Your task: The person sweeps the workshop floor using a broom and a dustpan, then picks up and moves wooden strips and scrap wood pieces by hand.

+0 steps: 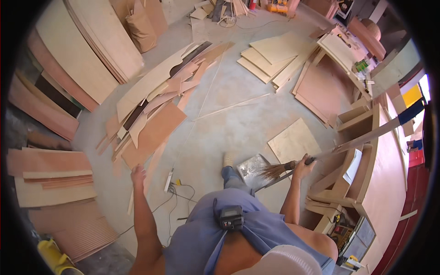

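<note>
The broom (274, 171) is grasped in the right hand (302, 167), the nearer one; its bristles lie to that hand's left, over the metal dustpan (246, 169), its long axis slanting up rightward. The left hand (139, 174), well apart, curls loosely, apparently empty. Boards (160, 124) lie toward the grey floor's (220, 135) left edge, a wooden cabinet (389, 183) along its right.

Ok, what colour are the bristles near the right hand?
The bristles are brown, seen best in the head view.
</note>
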Motion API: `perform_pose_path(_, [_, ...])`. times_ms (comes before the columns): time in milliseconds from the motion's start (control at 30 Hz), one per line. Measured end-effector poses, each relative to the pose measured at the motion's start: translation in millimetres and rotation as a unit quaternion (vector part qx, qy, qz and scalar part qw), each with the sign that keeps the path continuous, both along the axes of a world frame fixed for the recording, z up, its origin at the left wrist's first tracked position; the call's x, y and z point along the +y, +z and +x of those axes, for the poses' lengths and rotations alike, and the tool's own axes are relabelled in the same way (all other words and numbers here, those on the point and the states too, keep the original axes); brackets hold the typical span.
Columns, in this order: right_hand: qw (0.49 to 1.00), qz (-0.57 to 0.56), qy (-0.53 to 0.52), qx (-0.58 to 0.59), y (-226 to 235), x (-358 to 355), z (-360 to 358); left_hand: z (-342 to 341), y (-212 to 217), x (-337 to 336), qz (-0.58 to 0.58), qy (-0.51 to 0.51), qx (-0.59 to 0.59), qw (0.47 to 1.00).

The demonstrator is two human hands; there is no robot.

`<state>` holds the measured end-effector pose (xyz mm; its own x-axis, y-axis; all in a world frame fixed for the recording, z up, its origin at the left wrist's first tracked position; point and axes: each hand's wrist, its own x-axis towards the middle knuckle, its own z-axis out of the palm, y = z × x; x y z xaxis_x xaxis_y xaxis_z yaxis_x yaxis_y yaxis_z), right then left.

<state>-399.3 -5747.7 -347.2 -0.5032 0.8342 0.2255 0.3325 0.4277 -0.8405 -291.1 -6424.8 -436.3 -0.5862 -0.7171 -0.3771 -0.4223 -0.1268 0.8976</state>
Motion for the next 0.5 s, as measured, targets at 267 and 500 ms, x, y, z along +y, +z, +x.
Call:
perform_pose_path(267, [0.999, -0.005, 0.040, -0.022, -8.5, -5.6, -198.1, -82.3, -85.1, 97.6, 0.076, -0.358, -0.240, 0.899])
perform_pose_path(500, [0.997, 0.055, 0.009, 0.061, -1.9, 16.4, -373.4, -149.7, -75.9, 138.3, 0.201, -0.214, -0.456, 0.840])
